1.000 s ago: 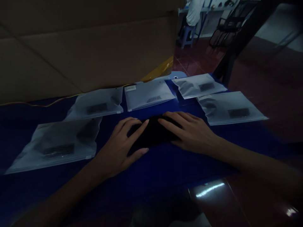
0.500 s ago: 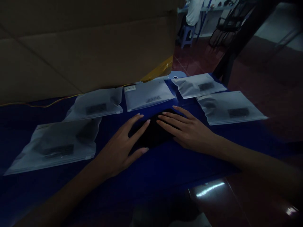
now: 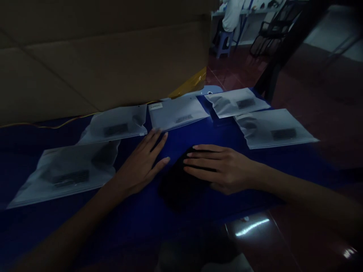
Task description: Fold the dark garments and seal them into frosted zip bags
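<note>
A dark, folded-looking item [image 3: 180,185] lies on the blue table surface [image 3: 136,223]. My right hand [image 3: 218,166] rests on its upper right part, palm down, with the fingers stretched out. To the left of the dark item, my left hand [image 3: 146,162] is spread over the blue surface and holds nothing. Its fingertips are close to the lower edge of a white zip bag [image 3: 170,109]. The left wrist is beside another white bag [image 3: 68,166] with a dark printed label. Poor light hides the dark item's details.
More white bags lie at the back left [image 3: 124,117], back right [image 3: 229,100] and right [image 3: 263,124]. A large cardboard box [image 3: 113,68] stands behind them, with a yellow cord along its base. Beyond are a seated person [image 3: 232,15] and a black chair [image 3: 275,30].
My left hand has moved left, off the dark item. The dark item has shifted toward me and more of it shows. My right hand has moved slightly nearer to me with it.
</note>
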Available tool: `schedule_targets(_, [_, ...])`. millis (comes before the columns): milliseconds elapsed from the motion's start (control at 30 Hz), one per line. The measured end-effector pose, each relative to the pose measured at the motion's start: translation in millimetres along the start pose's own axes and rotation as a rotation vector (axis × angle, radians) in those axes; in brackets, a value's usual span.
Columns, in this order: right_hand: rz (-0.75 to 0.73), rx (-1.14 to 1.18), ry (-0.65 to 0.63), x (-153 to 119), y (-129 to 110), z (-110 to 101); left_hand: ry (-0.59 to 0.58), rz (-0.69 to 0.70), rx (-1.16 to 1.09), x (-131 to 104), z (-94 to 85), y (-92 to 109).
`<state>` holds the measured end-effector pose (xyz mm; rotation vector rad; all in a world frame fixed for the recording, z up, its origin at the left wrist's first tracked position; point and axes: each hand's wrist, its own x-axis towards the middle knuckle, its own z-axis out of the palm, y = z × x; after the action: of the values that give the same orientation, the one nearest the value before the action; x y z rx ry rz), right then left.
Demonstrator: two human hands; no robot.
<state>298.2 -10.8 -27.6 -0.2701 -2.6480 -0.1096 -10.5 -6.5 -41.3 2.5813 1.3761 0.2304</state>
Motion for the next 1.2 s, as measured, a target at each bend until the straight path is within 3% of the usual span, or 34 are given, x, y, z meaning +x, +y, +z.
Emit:
schedule_targets(100, [-0.026,0.028,0.007,0,2,-1,0.047,0.034,0.058,-2,-2.8,5])
schedule_targets(233, [-0.015,0.018,-0.051,0,5,-5,0.282,0.066,0.165,-5,-7.2,15])
schedule_targets(333, [-0.028,-0.042,-0.021,1,4,-6,0.410,0.102,0.200,-6,-7.1,17])
schedule_targets(567, [-0.072,-0.170,0.047,6,-1,-6,0.363,0.099,0.157,-4,-3.4,13])
schedule_targets(667, [-0.087,-0.206,0.080,7,-2,-7,0.403,0.116,0.163,-7,-2.7,12])
schedule_targets(900, [-0.126,-0.225,0.273,12,-8,-9,0.417,0.269,0.266,-11,-5.2,16])
schedule_targets(1200, [-0.119,-0.221,0.284,14,-15,0,0.479,0.310,0.218,-15,-7.0,31])
